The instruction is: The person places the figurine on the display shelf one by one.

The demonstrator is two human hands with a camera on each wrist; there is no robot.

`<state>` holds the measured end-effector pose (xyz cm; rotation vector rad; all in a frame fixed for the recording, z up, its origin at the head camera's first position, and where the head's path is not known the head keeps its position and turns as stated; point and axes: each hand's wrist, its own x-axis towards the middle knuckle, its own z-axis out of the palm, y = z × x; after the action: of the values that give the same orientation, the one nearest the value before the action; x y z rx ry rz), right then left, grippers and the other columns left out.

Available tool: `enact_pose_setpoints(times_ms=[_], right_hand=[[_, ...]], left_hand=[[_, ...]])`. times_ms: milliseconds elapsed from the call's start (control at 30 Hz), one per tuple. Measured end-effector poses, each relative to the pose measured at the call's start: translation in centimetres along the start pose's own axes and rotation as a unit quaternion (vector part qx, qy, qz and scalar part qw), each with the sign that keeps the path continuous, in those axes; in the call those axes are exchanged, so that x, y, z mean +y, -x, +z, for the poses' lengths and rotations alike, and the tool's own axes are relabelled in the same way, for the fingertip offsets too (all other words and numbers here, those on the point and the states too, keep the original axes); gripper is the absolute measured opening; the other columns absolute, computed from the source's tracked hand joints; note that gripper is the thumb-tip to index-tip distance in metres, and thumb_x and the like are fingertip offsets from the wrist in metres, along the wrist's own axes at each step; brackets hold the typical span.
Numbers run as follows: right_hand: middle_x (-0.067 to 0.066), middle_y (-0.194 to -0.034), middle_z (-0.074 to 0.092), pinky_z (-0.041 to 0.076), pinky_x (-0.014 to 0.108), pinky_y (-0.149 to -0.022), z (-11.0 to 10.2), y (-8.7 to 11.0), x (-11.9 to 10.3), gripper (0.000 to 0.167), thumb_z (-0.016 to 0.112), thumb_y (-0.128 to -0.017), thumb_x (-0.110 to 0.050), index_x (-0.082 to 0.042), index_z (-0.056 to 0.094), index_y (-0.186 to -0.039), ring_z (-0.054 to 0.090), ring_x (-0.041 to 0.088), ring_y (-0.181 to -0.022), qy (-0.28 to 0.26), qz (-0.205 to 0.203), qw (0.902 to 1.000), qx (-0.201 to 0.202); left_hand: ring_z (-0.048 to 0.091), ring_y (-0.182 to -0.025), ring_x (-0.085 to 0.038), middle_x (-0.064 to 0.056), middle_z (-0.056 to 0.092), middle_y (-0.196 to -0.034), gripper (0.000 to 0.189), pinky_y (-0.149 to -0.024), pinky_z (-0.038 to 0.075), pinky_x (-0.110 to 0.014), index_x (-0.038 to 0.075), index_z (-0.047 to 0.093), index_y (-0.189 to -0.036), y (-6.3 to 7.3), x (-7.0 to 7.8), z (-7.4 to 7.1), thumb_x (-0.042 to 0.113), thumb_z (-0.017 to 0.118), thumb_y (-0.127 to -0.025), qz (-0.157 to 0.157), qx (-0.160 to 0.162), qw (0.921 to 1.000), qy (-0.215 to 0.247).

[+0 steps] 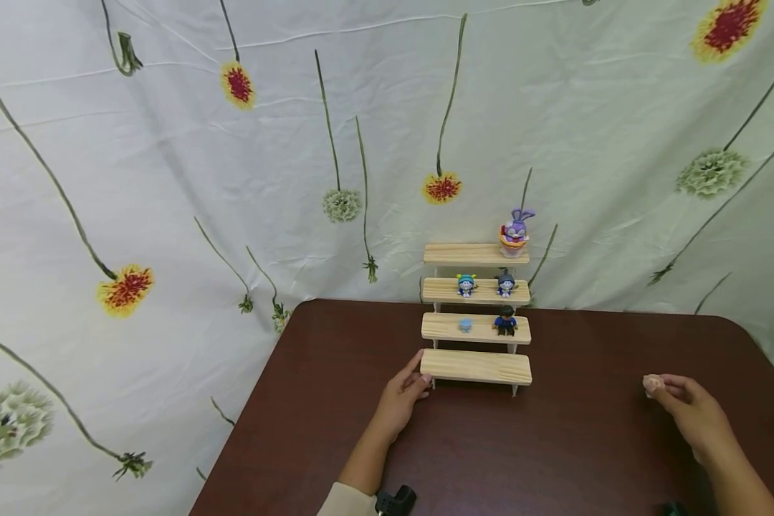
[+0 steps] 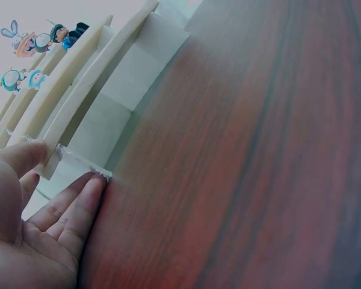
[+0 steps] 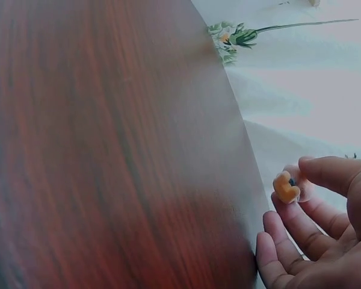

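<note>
A stepped display rack (image 1: 476, 366) with pale wooden shelves stands on the table. My left hand (image 1: 400, 398) touches the left end of its lowest shelf, fingers extended; in the left wrist view fingertips (image 2: 96, 179) rest at the clear leg under that shelf. To the right, my right hand (image 1: 693, 412) pinches a small figurine (image 3: 287, 187), orange and pale, between thumb and fingertips above the table. On the rack are a purple rabbit-eared figure (image 1: 514, 233), two small blue-and-white figures (image 1: 466, 285), a tiny light-blue piece (image 1: 466, 325) and a black-haired toy figure (image 1: 506, 321).
The dark brown table (image 1: 580, 430) has rounded far corners. Behind it hangs a white flower-printed cloth (image 1: 284, 143), close to the back of the rack. A dark object (image 1: 673, 508) shows at the bottom edge, near my right forearm.
</note>
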<state>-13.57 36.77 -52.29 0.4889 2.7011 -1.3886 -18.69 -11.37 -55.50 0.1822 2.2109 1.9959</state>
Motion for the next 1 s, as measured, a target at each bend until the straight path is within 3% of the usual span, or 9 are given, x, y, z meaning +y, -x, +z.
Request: enact_pose_setpoints(times_ms=[167, 300, 500, 633, 1000], right_hand=[[-0.031, -0.096, 0.052, 0.046, 0.013, -0.066, 0.1, 0.4, -0.1, 0.074, 0.054, -0.101, -0.051, 0.008, 0.040, -0.143, 0.047, -0.020, -0.078, -0.028, -0.021, 0.9994, 0.008], [-0.042, -0.091, 0.045, 0.047, 0.009, -0.065, 0.3, 0.8, -0.3, 0.064, 0.056, -0.102, -0.047, 0.003, 0.045, -0.139, 0.049, -0.020, -0.080, -0.052, -0.036, 0.9975, 0.030], [-0.041, -0.094, 0.051, 0.052, 0.008, -0.068, 0.8, 1.3, -0.4, 0.038, 0.062, -0.101, -0.034, -0.017, 0.055, -0.134, 0.054, -0.022, -0.084, -0.103, -0.075, 0.9906, 0.051], [-0.039, -0.096, 0.056, 0.053, 0.007, -0.069, 1.1, 1.5, -0.8, 0.032, 0.065, -0.100, -0.023, -0.024, 0.059, -0.132, 0.057, -0.022, -0.086, -0.139, -0.101, 0.9840, 0.049], [-0.037, -0.097, 0.059, 0.054, 0.007, -0.071, 1.8, 1.9, -2.0, 0.030, 0.066, -0.100, -0.017, -0.018, 0.061, -0.129, 0.060, -0.018, -0.087, -0.146, -0.126, 0.9799, 0.051]], left_hand=[[0.064, -0.117, -0.028, -0.021, 0.066, -0.123, 0.059, -0.100, 0.058, -0.037, 0.022, 0.037, -0.158, 0.0, 0.0, -0.1, 0.025, 0.059, -0.104, 0.003, -0.001, 1.0000, 0.006], [0.065, -0.116, -0.028, -0.021, 0.067, -0.123, 0.059, -0.099, 0.058, -0.036, 0.022, 0.037, -0.158, 0.0, 0.0, 0.0, 0.026, 0.060, -0.103, 0.002, 0.001, 1.0000, 0.006], [0.065, -0.116, -0.027, -0.022, 0.066, -0.123, 0.059, -0.098, 0.058, -0.036, 0.022, 0.036, -0.158, 0.1, -0.1, 0.0, 0.026, 0.059, -0.104, 0.005, 0.000, 1.0000, 0.004], [0.065, -0.115, -0.027, -0.022, 0.066, -0.122, 0.059, -0.099, 0.058, -0.037, 0.023, 0.037, -0.158, 0.0, 0.0, 0.0, 0.025, 0.059, -0.104, 0.004, 0.002, 1.0000, 0.008], [0.065, -0.115, -0.026, -0.020, 0.067, -0.123, 0.059, -0.099, 0.058, -0.036, 0.023, 0.038, -0.158, 0.0, -0.1, 0.0, 0.025, 0.060, -0.103, 0.002, 0.003, 1.0000, 0.003]])
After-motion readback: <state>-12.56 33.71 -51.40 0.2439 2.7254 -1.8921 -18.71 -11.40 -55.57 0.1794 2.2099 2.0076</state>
